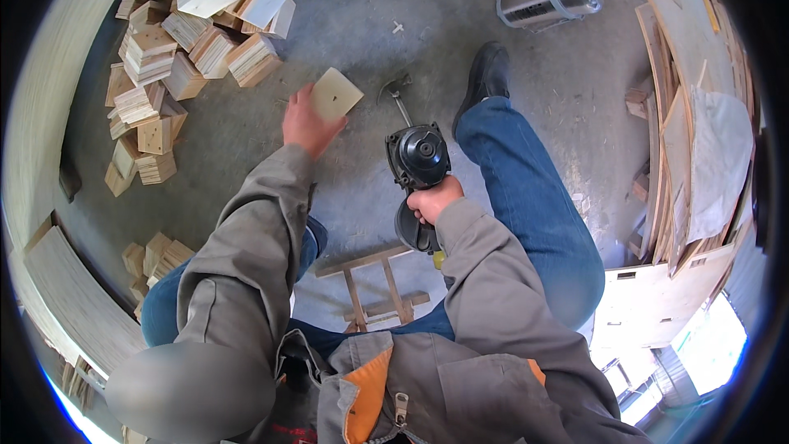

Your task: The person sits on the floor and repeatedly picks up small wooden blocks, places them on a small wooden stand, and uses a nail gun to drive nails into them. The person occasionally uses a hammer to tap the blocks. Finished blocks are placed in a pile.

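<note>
My left hand (310, 123) is closed on a pale wooden block (337, 97), fingers along its left edge and thumb at its lower side. The block's square top has a small dark mark near the middle. In my right hand (436, 199) is a black nail gun (421, 148), gripped by its handle, with its round cap facing up. A yellow piece (439, 260) shows at the lower end of the gun. Just beyond the gun a claw hammer (398, 97) lies on the floor, part of its handle hidden behind the gun.
Layered wooden blocks (215, 53) are heaped at far left, with more blocks (156, 256) beside my left leg. A steel flask (549, 2) lies at far right. Boards and sheets (682, 41) lean along the right. Below me is a wooden frame (352, 289). My right shoe (490, 74) rests nearby.
</note>
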`<state>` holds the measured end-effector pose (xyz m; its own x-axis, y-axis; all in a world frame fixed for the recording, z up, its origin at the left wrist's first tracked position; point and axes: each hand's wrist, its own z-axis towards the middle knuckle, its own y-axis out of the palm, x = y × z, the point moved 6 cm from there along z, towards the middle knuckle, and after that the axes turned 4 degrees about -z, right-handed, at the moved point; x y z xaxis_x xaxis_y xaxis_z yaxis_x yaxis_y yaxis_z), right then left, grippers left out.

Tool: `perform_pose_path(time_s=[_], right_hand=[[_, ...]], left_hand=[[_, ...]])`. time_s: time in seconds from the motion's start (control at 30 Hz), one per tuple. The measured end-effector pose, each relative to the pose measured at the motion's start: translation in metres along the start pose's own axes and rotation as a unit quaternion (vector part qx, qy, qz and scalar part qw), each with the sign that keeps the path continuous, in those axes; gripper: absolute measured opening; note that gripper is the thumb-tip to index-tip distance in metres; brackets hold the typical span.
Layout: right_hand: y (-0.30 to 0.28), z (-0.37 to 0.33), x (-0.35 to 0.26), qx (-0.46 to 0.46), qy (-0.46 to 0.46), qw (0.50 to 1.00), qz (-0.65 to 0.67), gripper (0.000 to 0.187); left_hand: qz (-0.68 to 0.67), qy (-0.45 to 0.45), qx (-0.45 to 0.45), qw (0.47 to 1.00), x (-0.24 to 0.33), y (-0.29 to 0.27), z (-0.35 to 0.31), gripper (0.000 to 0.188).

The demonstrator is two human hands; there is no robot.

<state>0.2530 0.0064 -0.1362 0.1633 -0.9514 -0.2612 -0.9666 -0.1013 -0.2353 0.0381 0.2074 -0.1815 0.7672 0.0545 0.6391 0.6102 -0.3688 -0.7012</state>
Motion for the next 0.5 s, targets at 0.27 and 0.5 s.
perform_pose_path(time_s=[0.27,0.5], right_hand=[[0.002,0.001,-0.003,-0.007,-0.011,1.000,-0.014,0.015],[0.004,-0.003,-0.001,0.001,-0.008,1.000,-0.018,0.014]], left_hand=[[-0.006,-0.055,-0.006,0.998,-0.017,0.022,0.022,0.099],[0.000,-0.064,-0.013,0.998,-0.041,-0.013,0.003,0.101]])
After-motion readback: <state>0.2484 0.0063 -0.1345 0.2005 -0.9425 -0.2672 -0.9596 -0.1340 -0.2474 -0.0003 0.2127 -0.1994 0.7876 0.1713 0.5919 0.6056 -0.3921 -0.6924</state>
